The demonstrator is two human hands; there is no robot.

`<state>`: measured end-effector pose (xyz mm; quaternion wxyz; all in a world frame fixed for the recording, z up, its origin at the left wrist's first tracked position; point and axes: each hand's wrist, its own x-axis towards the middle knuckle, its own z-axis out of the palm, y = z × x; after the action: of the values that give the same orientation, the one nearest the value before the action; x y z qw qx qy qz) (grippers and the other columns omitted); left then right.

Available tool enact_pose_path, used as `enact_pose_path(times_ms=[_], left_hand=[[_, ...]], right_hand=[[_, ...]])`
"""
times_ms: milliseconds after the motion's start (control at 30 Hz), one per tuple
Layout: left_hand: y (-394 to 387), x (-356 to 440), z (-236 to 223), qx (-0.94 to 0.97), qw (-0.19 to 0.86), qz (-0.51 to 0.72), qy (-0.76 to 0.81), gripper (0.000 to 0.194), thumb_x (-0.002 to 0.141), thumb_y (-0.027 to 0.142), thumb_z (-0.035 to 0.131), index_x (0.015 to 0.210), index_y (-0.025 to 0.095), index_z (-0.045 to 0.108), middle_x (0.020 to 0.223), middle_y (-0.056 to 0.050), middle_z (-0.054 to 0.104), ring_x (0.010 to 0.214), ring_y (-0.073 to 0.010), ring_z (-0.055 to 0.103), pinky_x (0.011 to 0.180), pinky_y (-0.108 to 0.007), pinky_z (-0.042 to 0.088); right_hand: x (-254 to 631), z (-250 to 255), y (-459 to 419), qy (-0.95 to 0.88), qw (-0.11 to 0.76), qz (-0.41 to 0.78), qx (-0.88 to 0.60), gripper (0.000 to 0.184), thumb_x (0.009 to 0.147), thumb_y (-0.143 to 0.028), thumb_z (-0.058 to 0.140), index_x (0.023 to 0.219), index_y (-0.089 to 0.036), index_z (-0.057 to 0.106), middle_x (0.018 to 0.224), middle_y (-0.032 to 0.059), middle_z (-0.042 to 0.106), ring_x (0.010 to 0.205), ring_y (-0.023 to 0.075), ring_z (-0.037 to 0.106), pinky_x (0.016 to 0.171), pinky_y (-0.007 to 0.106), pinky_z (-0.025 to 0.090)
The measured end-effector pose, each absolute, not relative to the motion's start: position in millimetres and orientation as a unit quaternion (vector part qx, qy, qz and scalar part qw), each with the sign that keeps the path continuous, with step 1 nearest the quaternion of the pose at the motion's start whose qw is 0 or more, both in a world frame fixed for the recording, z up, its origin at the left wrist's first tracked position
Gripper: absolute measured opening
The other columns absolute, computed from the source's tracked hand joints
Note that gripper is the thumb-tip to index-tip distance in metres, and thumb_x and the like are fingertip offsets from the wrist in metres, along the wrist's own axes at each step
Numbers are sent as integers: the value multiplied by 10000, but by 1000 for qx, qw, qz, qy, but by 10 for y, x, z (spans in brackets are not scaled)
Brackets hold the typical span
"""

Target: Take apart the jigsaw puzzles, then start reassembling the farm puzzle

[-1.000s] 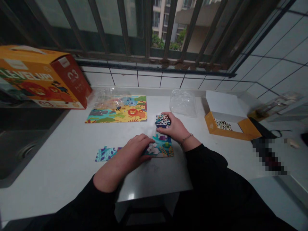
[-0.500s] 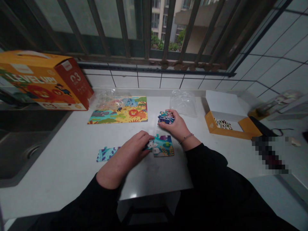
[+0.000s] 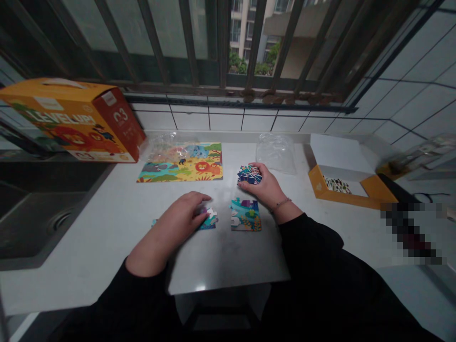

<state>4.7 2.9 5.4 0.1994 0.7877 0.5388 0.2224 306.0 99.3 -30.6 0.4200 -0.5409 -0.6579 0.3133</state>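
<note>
My left hand (image 3: 181, 213) is curled over a teal and purple jigsaw puzzle piece (image 3: 212, 219), thumb on it and index finger stretched out above. The hand hides much of that piece. Behind the wrist peeks the edge of another puzzle piece (image 3: 154, 222). To the right, a joined puzzle section (image 3: 246, 216) with a green frog and orange plants lies flat on the counter, a gap away from the left hand's piece. My right hand (image 3: 264, 184) is wrapped round a loose stack of puzzle pieces (image 3: 250, 175) just beyond that section.
A lion picture sheet (image 3: 206, 173) lies at the back, partly under a clear plastic bag (image 3: 167, 147). Another clear bag (image 3: 276, 153) is at the back right. An orange box (image 3: 342, 195) with pieces stands open. A large orange carton (image 3: 121, 126) sits beside the sink (image 3: 32, 228).
My left hand has moved left, away from the frog section, with the puzzle piece. My right hand keeps its hold on the stack. The whole view has shifted slightly.
</note>
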Motion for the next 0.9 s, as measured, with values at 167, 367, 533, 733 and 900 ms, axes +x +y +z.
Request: enact_pose_path(times_ms=[167, 367, 533, 733, 900], left_hand=[[-70, 49, 119, 837, 175, 146, 499, 533, 857, 321, 888, 1343, 214, 696, 1348, -127, 736, 1269, -337, 661, 1111, -509, 542], [-89, 137, 136, 857, 143, 57, 492, 204, 942, 257, 752, 1132, 181, 759, 1155, -135, 785, 1072, -310, 730, 972, -453, 589], [-113, 219, 139, 865, 92, 78, 487, 153, 995, 273, 650, 1056, 208, 773, 1027, -120, 817, 942, -296, 766, 869, -418, 598], [-76, 201, 121, 814, 86, 162, 551, 266, 1042, 265, 549, 1237, 213, 722, 994, -109, 826, 820, -263, 779, 732, -341, 568], [-11, 137, 126, 701, 155, 292, 632, 403, 1040, 382, 583, 1402, 224, 665, 903, -31, 802, 747, -213, 753, 676, -292, 531]], right_hand=[[3061, -299, 981, -659, 420, 310, -542, 815, 678, -549, 940, 1359, -234, 621, 1199, 111, 763, 1047, 308, 737, 992, 495, 577], [3059, -285, 975, -661, 417, 314, -539, 823, 682, -541, 941, 1367, -223, 617, 1204, 117, 764, 1052, 308, 738, 992, 487, 576], [3060, -292, 976, -663, 414, 313, -540, 829, 684, -555, 944, 1370, -228, 612, 1204, 119, 762, 1061, 314, 736, 996, 497, 574], [3058, -294, 972, -662, 416, 312, -541, 818, 680, -545, 948, 1364, -240, 618, 1200, 115, 760, 1064, 315, 732, 1010, 514, 574], [3057, -240, 954, -639, 443, 362, -514, 805, 671, -504, 966, 1349, -240, 622, 1203, 112, 757, 1075, 310, 731, 1037, 527, 573]])
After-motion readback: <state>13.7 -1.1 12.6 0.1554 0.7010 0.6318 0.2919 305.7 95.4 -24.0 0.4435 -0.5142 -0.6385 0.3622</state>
